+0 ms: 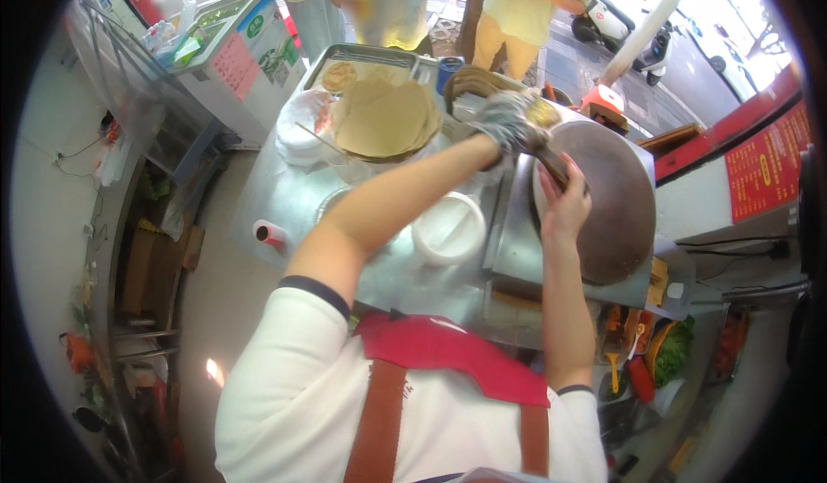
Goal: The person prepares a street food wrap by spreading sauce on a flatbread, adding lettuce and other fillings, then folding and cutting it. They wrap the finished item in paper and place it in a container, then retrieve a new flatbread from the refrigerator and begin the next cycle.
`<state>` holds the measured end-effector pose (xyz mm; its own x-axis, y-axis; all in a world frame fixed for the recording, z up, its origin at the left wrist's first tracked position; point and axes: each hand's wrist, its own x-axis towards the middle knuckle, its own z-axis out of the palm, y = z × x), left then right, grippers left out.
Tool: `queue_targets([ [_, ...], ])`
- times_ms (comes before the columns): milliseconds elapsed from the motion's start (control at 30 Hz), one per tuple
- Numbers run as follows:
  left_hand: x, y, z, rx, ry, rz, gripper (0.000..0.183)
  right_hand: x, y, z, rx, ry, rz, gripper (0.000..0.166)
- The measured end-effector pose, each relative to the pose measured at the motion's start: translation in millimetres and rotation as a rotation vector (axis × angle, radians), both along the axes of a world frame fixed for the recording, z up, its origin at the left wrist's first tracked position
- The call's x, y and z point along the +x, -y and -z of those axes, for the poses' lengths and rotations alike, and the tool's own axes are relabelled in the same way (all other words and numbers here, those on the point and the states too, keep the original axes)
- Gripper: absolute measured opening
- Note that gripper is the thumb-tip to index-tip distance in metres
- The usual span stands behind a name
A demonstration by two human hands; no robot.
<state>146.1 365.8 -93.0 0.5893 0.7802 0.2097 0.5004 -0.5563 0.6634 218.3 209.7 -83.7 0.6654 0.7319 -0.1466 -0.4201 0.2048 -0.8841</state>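
Note:
A clear plastic glove covers my left hand (507, 121), which is stretched across to the left rim of a round dark griddle plate (607, 205). My right hand (566, 202), bare, has its fingers around a dark brown elongated piece (550, 161) over that same rim. The piece's upper end meets the gloved fingers; blur hides whether they grip it. Just past the glove is some yellow food (543, 113). A white round lidded tub (449, 228) stands on the steel worktop (394, 283), nearer my body. Left of the glove lies a stack of thin round flatbreads (384, 118).
A metal tray (362, 53) is at the back, beside a blue can (449, 73). A plastic-covered bowl (303, 128) and a pink roll (270, 232) are on the left. Several people (387, 5) stand beyond the counter. Food containers and leafy greens (675, 350) sit low at right.

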Motion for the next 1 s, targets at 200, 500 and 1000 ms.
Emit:
queue_targets([
  [200, -154, -55, -2, -0.191, -0.081, -0.08, 0.061, -106, -83, 13, -0.057, -0.169, -0.229, 0.03],
  [500, -207, -140, 78, -0.696, -0.693, 0.203, 0.03, -172, -140, 72, -0.326, -0.507, -0.264, 0.032],
  [1000, -157, -115, 38, 0.074, -1.02, 0.356, 0.055, 67, 145, -24, -0.448, 0.252, 0.291, 0.033],
])
